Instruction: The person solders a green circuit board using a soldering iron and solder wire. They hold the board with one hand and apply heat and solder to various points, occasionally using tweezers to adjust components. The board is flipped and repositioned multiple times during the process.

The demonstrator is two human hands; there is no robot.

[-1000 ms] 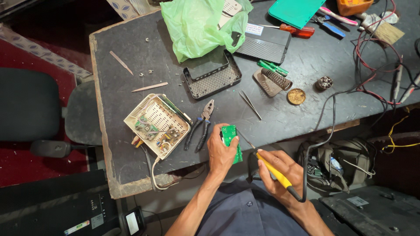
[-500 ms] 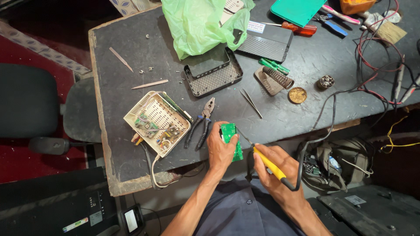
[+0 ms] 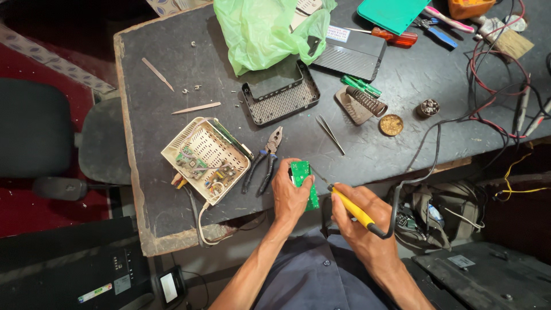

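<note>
My left hand (image 3: 290,192) grips a small green circuit board (image 3: 302,172) at the near edge of the dark workbench (image 3: 160,115). My right hand (image 3: 359,215) holds a yellow-handled soldering iron (image 3: 351,206), its thin tip pointing left toward the board's right edge. Whether the tip touches the board I cannot tell. A black cord runs from the iron's handle up across the bench.
Blue-handled pliers (image 3: 264,161) and an open cream box with electronics (image 3: 205,159) lie left of my hands. Tweezers (image 3: 331,135), a black perforated tray (image 3: 280,95), a green plastic bag (image 3: 261,28), a coil iron stand (image 3: 361,103), a round tin (image 3: 391,124), screwdrivers and tangled wires (image 3: 499,69) lie farther back.
Both hands stay at the bench's near edge with only slight shifts. The iron's tip remains by the board's right edge.
</note>
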